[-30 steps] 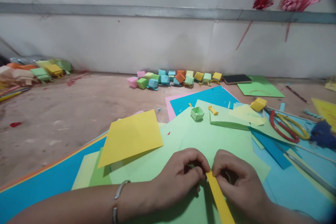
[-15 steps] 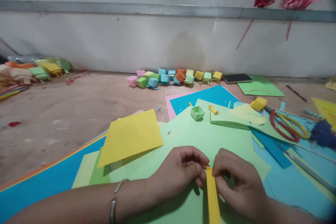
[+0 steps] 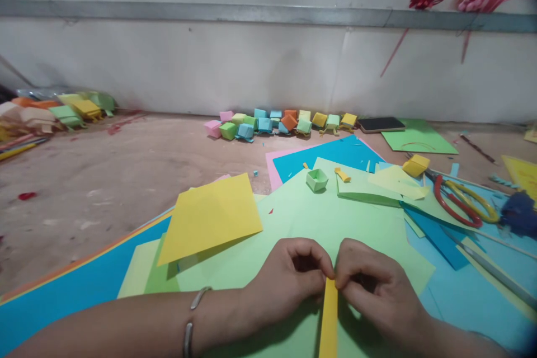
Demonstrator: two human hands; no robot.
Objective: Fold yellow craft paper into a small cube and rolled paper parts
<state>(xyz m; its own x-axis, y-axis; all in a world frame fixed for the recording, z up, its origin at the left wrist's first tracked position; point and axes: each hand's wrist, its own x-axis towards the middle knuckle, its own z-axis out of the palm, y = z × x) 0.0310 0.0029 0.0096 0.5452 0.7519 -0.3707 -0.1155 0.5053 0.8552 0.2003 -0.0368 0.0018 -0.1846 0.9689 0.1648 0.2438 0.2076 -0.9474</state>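
Note:
A yellow paper strip (image 3: 329, 321) runs up from the bottom edge, its far end between my two hands. My left hand (image 3: 293, 274) pinches the left side of that end with thumb and forefinger. From the other side, my right hand (image 3: 375, 291) pinches the strip's edge, the fingertips almost meeting. Both hands are above a large pale green sheet (image 3: 302, 224). Beyond them on the sheet stands a small open green paper box (image 3: 316, 180), with a small folded yellow paper piece (image 3: 343, 174) beside it.
A yellow sheet (image 3: 213, 215) lies left of my hands. Scissors (image 3: 459, 201), a yellow paper box (image 3: 416, 165) and blue paper (image 3: 486, 285) are on the right. Folded paper figures (image 3: 264, 125) line the wall by a phone (image 3: 381, 124); more figures (image 3: 67, 112) sit at far left.
My hands have come closer together at the strip's far end, and the left fingers now pinch it. The strip has swung, its near end shifting left.

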